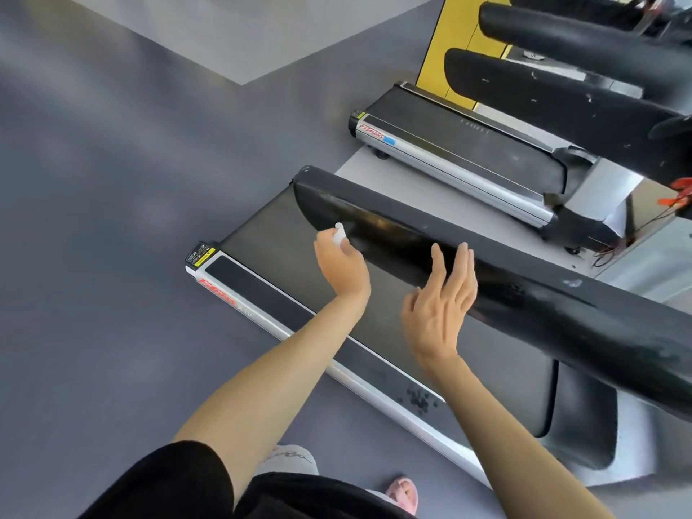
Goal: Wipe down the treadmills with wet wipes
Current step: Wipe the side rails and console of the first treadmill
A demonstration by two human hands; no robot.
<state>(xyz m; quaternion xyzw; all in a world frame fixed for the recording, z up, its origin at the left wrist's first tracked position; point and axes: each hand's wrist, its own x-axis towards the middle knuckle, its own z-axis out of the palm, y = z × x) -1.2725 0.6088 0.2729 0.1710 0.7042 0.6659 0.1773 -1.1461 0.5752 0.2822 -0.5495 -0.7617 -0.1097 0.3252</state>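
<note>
A black padded handrail (505, 279) of the near treadmill runs diagonally from the upper left to the lower right. My left hand (342, 265) grips a small white wet wipe (339, 234) and holds it against the handrail's near side close to its far end. My right hand (443, 305) is held up with fingers straight and spread, fingertips at the handrail's lower edge; I cannot tell if they touch it. Beneath lies the treadmill's dark belt (269, 237) with a silver side rail (359, 383).
A second treadmill (457, 155) stands parallel further back, with its own black handrails (561, 95) above. A yellow panel (449, 43) stands behind it. Grey floor (112, 219) spreads to the left. My foot in a pink slipper (402, 490) stands by the silver rail.
</note>
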